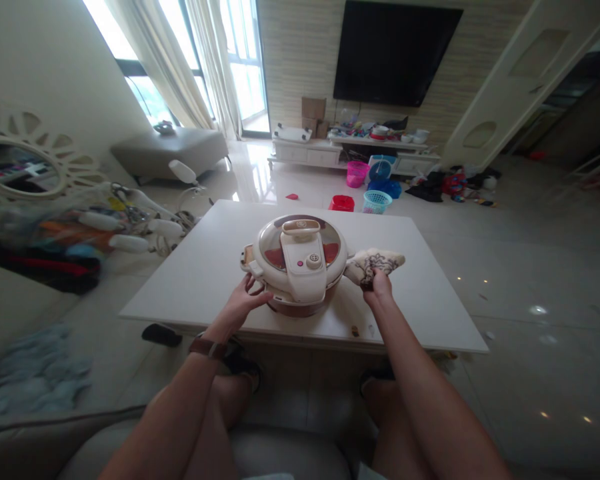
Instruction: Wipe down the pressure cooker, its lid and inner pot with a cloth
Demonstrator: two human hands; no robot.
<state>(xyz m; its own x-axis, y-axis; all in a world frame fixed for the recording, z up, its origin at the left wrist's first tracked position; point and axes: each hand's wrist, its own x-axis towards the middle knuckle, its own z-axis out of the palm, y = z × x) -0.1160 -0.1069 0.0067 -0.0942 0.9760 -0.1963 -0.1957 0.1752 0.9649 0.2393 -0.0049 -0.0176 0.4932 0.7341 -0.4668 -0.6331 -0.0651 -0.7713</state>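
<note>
A cream and brown pressure cooker [303, 270] stands upright on a white table [180, 280], its lid on. At the cooker's left front side is my left hand [243, 303], fingers spread and close to the body; whether they touch it I cannot tell. My right hand [380, 290] is closed on a cream cloth [380, 261] with a dark pattern. The cloth lies against or just beside the cooker's right side. Two small objects, one of them a brown piece [355, 331], lie near the table's front edge.
Beyond the table, a red container [342, 203], a light blue basket [377, 201] and a pink basket [357, 174] stand on the floor. Lamp arms with white shades [165, 229] reach toward the table's left edge. A sofa [280, 447] is beneath me.
</note>
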